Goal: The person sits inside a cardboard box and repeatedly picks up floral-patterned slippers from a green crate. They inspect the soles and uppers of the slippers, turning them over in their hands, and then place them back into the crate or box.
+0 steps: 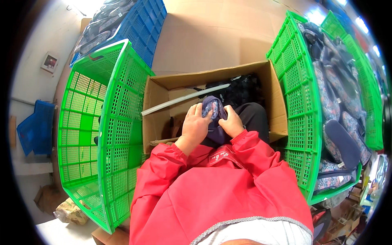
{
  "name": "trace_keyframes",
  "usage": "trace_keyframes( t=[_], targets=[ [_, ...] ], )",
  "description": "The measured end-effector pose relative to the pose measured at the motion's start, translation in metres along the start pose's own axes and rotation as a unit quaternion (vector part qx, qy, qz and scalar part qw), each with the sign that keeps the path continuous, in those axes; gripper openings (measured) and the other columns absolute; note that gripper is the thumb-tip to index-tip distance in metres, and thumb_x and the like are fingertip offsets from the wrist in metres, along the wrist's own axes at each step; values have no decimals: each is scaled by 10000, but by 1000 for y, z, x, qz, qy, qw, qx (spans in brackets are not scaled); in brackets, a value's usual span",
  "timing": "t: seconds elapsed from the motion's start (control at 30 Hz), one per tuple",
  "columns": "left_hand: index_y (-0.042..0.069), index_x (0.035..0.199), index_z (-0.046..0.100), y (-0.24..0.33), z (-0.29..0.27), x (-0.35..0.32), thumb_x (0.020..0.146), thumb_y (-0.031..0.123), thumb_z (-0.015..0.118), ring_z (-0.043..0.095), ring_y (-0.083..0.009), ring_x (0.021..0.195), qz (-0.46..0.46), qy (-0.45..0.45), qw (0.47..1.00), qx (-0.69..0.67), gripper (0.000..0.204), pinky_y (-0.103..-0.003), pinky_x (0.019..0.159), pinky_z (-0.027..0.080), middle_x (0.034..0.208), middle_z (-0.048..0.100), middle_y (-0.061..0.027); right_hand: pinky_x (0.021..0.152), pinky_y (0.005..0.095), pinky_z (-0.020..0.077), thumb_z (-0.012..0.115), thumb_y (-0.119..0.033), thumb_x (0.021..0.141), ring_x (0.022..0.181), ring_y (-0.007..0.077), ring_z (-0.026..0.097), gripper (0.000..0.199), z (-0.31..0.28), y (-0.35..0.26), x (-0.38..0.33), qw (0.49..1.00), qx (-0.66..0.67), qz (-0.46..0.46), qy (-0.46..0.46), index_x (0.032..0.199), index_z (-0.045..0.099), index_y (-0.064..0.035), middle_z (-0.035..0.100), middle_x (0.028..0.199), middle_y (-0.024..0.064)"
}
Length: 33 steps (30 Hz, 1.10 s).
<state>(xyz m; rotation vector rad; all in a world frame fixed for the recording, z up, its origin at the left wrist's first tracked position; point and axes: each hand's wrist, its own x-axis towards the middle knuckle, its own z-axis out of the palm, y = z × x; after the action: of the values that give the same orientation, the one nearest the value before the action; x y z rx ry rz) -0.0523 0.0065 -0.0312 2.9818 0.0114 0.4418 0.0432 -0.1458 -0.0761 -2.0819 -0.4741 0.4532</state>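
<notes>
Both hands are working one navy patterned slipper (214,109) over the open cardboard box (274,94): the left hand (195,126) is pressing flat across it, the right hand (231,123) is pinching its edge. Keeping it close above the box looks wise.

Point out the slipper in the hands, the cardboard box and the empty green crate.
slipper (213,107): head view, patterned toe between both hands.
cardboard box (274,98): head view, right wall.
empty green crate (81,134): head view, mesh bottom, at the person's left.
</notes>
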Motion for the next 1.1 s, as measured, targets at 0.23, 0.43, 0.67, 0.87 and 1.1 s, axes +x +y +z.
trace_keyframes(
  t=[0.23,0.43,0.67,0.87,1.1],
  targets=[
    [126,1023,723,-23,26,29,827,179,658,562,-373,1014,-103,-5,995,-17,214,-404,876,498,1119,562,-214,859,415,478,610,-54,708,1004,403,595,342,-3,-24,-15,999,-29,-28,-19,1033,517,-8,612,1034,212],
    [50,875,732,-55,48,64,793,135,634,585,-297,969,-102,-158,977,98,154,-407,760,526,1060,577,-119,810,478,492,606,-103,727,946,418,601,319,5,-28,-18,997,-51,-58,-17,1028,515,-52,616,989,204],
    [91,1051,735,-58,72,86,904,204,539,604,-270,1076,-163,-287,929,166,270,-419,828,517,1151,634,-94,823,468,494,612,-103,725,964,413,605,323,10,-22,-12,997,-47,-46,-29,1031,526,-44,624,999,204],
    [70,1056,731,-75,57,87,883,167,544,631,-269,1112,-24,-367,921,131,273,-430,864,529,1222,645,-144,796,413,491,613,-87,710,910,361,621,288,10,-8,-12,999,20,-33,-32,981,539,-25,634,950,190],
    [74,1051,724,-86,25,33,843,102,564,668,-325,1003,41,-69,985,-151,264,-346,861,532,1074,698,-118,753,346,495,628,-105,732,805,286,648,296,5,15,-28,993,115,-15,18,1008,594,-6,649,853,166]
  ],
)
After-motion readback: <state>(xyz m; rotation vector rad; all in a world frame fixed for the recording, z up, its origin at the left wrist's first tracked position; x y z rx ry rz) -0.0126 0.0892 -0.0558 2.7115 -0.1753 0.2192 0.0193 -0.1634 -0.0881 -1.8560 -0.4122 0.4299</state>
